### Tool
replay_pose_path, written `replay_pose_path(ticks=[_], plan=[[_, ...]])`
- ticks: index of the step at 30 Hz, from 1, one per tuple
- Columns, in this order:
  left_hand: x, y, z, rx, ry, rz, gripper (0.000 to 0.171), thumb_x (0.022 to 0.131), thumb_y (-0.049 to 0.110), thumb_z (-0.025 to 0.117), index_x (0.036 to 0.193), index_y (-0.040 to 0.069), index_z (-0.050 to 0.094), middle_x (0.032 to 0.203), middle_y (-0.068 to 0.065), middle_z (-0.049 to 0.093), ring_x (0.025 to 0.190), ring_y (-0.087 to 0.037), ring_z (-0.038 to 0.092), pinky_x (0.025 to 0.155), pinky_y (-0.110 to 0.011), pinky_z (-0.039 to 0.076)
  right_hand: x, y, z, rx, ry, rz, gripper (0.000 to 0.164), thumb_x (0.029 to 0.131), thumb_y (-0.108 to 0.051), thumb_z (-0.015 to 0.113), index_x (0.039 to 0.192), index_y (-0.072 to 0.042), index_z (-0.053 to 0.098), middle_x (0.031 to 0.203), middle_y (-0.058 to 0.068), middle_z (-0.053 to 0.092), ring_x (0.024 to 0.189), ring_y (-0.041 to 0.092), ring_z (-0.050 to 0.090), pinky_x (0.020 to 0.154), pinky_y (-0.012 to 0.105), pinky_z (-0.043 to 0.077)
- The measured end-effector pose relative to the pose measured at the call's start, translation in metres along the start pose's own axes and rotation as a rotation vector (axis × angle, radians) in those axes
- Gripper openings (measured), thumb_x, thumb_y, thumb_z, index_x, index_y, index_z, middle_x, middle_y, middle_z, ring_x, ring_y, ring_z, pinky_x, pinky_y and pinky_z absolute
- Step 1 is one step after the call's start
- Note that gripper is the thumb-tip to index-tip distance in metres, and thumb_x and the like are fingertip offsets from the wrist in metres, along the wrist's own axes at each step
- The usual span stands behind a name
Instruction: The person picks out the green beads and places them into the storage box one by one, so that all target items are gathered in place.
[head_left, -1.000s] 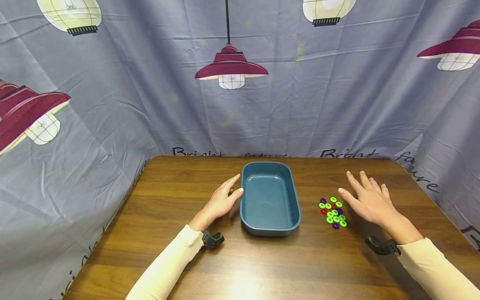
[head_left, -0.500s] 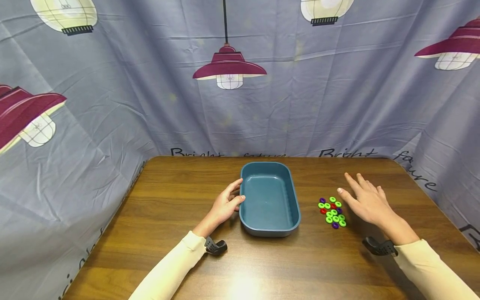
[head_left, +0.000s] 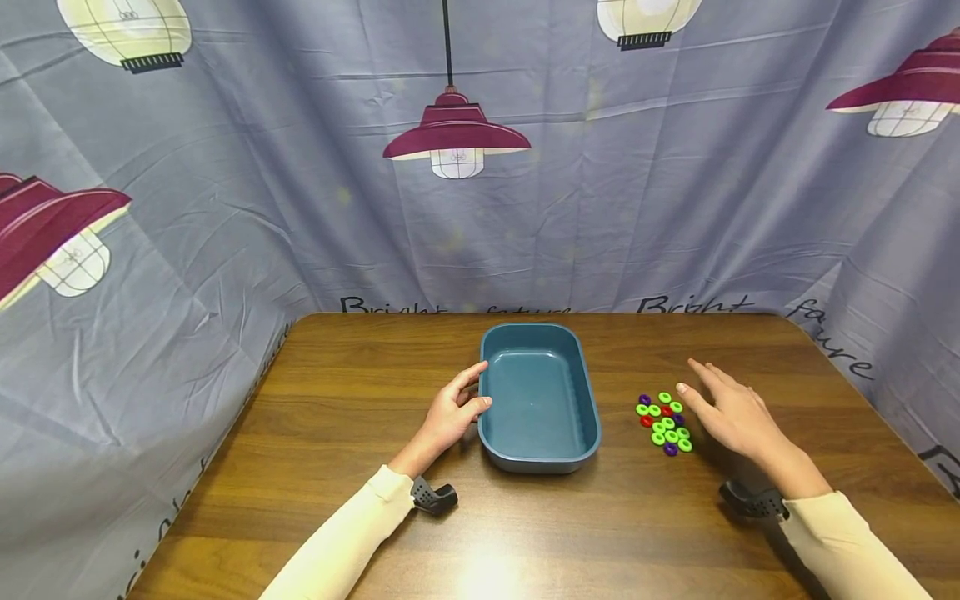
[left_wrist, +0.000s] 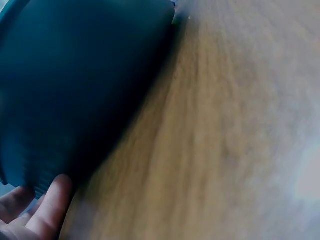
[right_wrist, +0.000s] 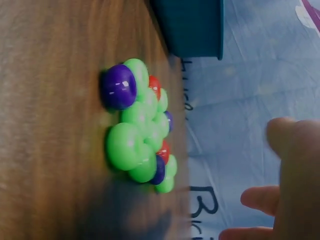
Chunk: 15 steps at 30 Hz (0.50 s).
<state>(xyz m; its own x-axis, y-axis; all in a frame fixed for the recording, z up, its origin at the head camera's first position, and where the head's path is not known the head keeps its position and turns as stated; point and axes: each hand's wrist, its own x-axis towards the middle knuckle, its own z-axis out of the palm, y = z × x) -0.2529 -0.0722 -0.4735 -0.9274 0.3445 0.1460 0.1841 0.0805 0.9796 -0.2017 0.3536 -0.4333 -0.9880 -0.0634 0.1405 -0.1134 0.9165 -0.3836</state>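
Note:
A dark teal rectangular plastic bin (head_left: 540,464) with rounded corners stands on the wooden table, nothing inside it. At its left rim my left hand (head_left: 448,414) grips the edge, the thumb and index fingertip over the rim and other fingers against the outer wall. The left wrist view shows those fingers (left_wrist: 52,205) low against the bin's wall (left_wrist: 75,90). Right of the bin lies a loose cluster of small glossy rings (head_left: 667,424), mostly green with a few purple and red. Just right of them hovers my right hand (head_left: 738,417), fingers extended, holding nothing.
The brown wooden table (head_left: 360,375) reaches back to a grey-blue curtain (head_left: 337,208) printed with lamps and lettering. A black strap mount (head_left: 435,497) sits on the left wrist, another mount (head_left: 752,500) on the right.
My left hand has gone from beside the bin to gripping its left rim. My right hand has dipped slightly, its fingers drawing closer together. Bin and rings look unmoved.

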Motion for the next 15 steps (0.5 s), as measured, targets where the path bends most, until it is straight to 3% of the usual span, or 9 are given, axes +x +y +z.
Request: replay_pose_path(ticks=[7,15], plan=[[0.0,-0.002,-0.001,-0.023,-0.008,0.024,0.064,0.093,0.001,0.059,0.153,-0.001,0.04,0.147,-0.033,0.048,0.124,-0.048,0.06,0.078,-0.03,0.06,-0.006,0.01,0.013,0.042,0.055,-0.028,0.055,0.102,-0.032,0.057,0.142,0.006,0.052,0.138,0.038,0.054,0.125,0.06,0.05,0.097,0.071,0.041],[0.0,-0.004,0.0,-0.03,0.008,0.019,0.064,0.092,-0.001,0.059,0.153,0.0,0.041,0.147,-0.032,0.049,0.124,-0.047,0.06,0.076,-0.024,0.058,-0.006,0.019,0.027,0.057,0.173,-0.119,0.029,0.09,-0.01,0.073,0.117,0.001,0.072,0.114,0.028,0.072,0.107,0.051,0.064,0.088,0.064,0.045]])
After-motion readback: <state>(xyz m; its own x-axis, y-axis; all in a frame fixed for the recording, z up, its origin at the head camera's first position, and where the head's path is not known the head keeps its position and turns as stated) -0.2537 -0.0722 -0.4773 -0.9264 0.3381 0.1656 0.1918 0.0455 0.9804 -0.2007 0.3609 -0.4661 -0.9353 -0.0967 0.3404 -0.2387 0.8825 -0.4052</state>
